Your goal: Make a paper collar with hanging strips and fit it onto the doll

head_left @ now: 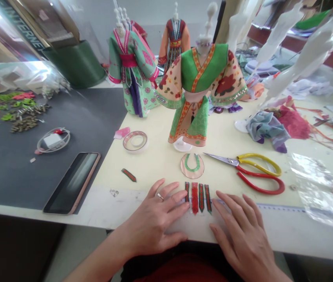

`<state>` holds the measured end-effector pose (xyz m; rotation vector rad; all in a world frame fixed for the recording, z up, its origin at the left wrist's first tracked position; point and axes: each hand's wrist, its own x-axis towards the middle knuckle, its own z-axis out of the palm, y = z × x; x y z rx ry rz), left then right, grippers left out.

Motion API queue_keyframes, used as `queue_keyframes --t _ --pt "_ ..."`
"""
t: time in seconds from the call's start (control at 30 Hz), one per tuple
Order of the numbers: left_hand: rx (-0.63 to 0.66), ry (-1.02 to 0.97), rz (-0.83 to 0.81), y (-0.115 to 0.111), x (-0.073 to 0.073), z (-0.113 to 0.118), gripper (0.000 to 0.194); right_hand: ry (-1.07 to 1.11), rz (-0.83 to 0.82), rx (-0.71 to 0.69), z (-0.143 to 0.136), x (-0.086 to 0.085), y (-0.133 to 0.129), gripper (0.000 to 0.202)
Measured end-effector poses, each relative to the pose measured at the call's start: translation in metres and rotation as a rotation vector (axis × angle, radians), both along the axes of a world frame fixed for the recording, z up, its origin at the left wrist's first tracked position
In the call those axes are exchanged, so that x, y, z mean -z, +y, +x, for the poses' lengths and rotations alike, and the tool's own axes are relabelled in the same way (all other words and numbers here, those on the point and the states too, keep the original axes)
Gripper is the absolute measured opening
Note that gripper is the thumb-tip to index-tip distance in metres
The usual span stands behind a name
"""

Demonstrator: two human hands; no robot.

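Several short patterned ribbon strips with pointed ends lie side by side near the table's front edge, among them a wider red strip [194, 197]. My left hand [163, 215] rests flat with fingers spread, its fingertips at the leftmost strip of the row. Just right of the row, my right hand [239, 227] lies palm down, fingers apart, holding nothing. Another strip [129, 175] lies alone to the left. Above the row is a round pinkish piece [192, 172] with a green horseshoe shape on it. Behind it stands a small mannequin in a green and floral robe [204, 74].
Scissors [237, 161] with yellow and red handles lie right of centre. A tape roll [135, 141], a phone [72, 183] and a coiled cable [53, 140] are left. Dressed mannequins [131, 66], fabric scraps [268, 127] and clear plastic [316, 188] surround the work area.
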<state>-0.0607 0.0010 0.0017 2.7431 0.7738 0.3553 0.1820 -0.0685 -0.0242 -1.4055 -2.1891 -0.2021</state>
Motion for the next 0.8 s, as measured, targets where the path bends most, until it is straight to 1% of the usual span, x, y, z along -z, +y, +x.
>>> queue_keyframes --t 0.8 --pt "0.000 -0.001 0.003 0.0008 0.0009 0.0005 0.047 -0.004 0.000 0.008 -0.0001 0.0004 0.0007 0.037"
